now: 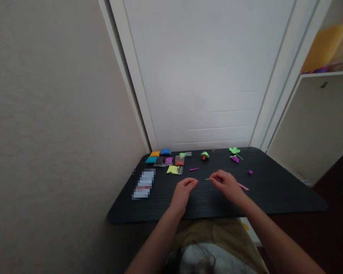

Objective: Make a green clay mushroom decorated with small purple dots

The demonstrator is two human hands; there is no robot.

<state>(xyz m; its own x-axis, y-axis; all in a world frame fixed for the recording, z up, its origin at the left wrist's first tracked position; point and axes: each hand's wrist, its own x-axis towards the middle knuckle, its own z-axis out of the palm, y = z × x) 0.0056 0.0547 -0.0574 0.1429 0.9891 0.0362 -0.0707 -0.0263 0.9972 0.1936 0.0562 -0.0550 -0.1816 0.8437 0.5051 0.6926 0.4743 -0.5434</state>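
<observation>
My left hand (pixel 185 188) rests low over the black table (pixel 274 190), fingers curled together in a pinch; what it holds, if anything, is too small to name. My right hand (pixel 227 183) is beside it, fingers pinched on a thin yellow-green stick (pixel 208 179) that points left. A pink strip (pixel 244 186) lies just right of that hand. A purple clay roll (pixel 194 169) lies a little beyond both hands.
Several small clay bags (pixel 165 160) in blue, orange, yellow and purple lie at the far left of the table. A green-capped clay figure (pixel 205 155), a green leaf with purple grapes (pixel 234 154) and a purple ball (pixel 250 172) sit further back. A white door (pixel 205 76) stands behind.
</observation>
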